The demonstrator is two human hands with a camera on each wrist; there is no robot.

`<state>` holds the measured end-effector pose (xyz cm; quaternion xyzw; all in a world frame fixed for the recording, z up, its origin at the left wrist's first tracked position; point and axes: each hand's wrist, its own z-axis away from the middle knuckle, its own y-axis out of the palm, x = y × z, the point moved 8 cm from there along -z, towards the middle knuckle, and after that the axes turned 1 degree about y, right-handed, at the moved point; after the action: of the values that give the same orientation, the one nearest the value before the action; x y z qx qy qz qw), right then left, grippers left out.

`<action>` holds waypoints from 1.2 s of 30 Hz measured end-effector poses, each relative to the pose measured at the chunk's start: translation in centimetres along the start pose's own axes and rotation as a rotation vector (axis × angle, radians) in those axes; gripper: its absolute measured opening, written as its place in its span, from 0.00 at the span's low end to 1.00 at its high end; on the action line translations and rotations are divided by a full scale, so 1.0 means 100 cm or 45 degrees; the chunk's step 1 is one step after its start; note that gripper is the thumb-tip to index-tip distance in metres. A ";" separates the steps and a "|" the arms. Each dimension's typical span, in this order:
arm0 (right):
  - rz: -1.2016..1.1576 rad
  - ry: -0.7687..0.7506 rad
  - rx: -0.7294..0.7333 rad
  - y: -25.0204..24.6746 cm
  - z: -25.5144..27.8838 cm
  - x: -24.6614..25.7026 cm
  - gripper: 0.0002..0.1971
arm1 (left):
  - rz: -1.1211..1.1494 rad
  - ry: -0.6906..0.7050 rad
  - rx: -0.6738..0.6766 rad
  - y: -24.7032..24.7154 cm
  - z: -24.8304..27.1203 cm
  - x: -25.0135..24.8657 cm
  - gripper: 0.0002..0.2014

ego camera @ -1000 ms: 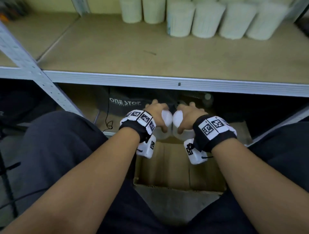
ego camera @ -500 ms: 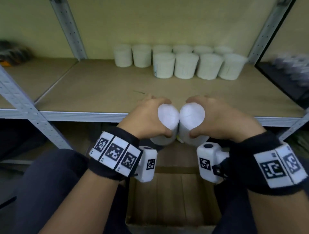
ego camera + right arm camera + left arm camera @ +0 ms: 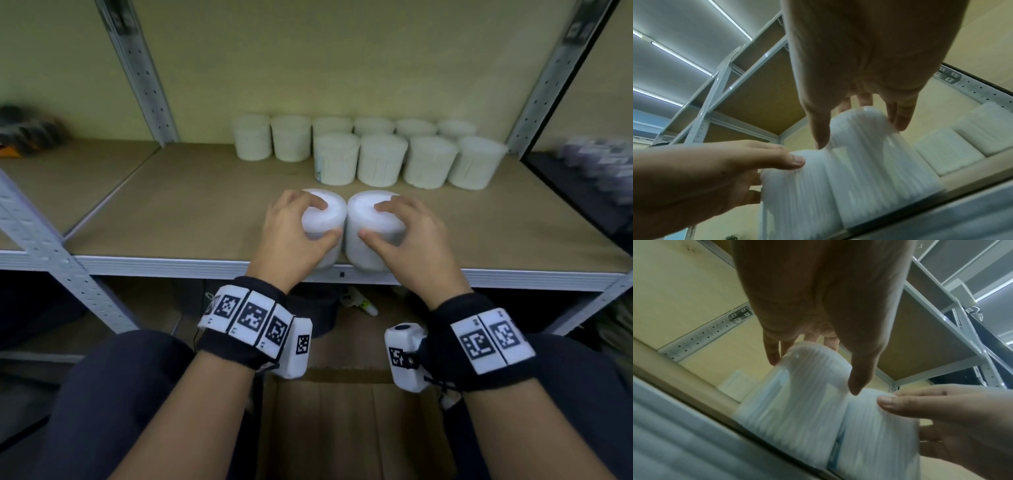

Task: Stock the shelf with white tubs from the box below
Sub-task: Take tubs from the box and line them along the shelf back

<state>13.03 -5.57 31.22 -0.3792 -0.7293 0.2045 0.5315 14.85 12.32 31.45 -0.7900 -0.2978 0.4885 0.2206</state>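
I hold two white ribbed tubs side by side, touching each other, at the front edge of the shelf board (image 3: 205, 212). My left hand (image 3: 327, 219) grips the left tub (image 3: 327, 255) from above by its top rim. The left wrist view shows this left tub (image 3: 797, 394) under my left hand (image 3: 813, 374). My right hand (image 3: 370, 221) grips the right tub (image 3: 361, 255) the same way. In the right wrist view my right hand (image 3: 860, 136) has its thumb and fingers round the right tub (image 3: 869, 154). Whether the tubs rest on the board, I cannot tell. The cardboard box (image 3: 349, 421) lies open below, between my knees.
Two rows of several white tubs (image 3: 380, 157) stand at the back right of the shelf. Bare board lies in front of them and to the left. Grey metal uprights (image 3: 140, 72) frame the bay, and a metal rail (image 3: 171, 265) runs along its front edge.
Both hands have risen from the box under the shelf to the shelf's front edge, each carrying its tub. The tubs now stand upright.
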 end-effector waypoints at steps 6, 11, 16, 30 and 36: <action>0.105 -0.036 0.054 0.012 -0.010 -0.003 0.25 | -0.106 0.061 0.019 0.004 -0.005 0.002 0.17; 0.125 -0.071 0.008 -0.001 -0.004 0.005 0.23 | -0.230 0.133 0.027 -0.004 0.000 -0.004 0.19; 0.101 -0.163 -0.051 -0.010 -0.003 0.016 0.13 | -0.176 0.197 -0.036 -0.019 0.001 -0.012 0.13; 0.229 -0.232 0.156 0.004 -0.009 0.023 0.15 | -0.308 0.155 0.068 -0.020 0.000 -0.009 0.10; 0.166 -0.263 0.185 0.031 -0.024 0.041 0.15 | -0.363 0.057 0.010 -0.038 -0.008 0.015 0.09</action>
<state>15.69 -0.73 32.43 -0.3633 -0.7371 0.3289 0.4653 15.10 16.06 33.21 -0.7495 -0.3999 0.4357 0.2974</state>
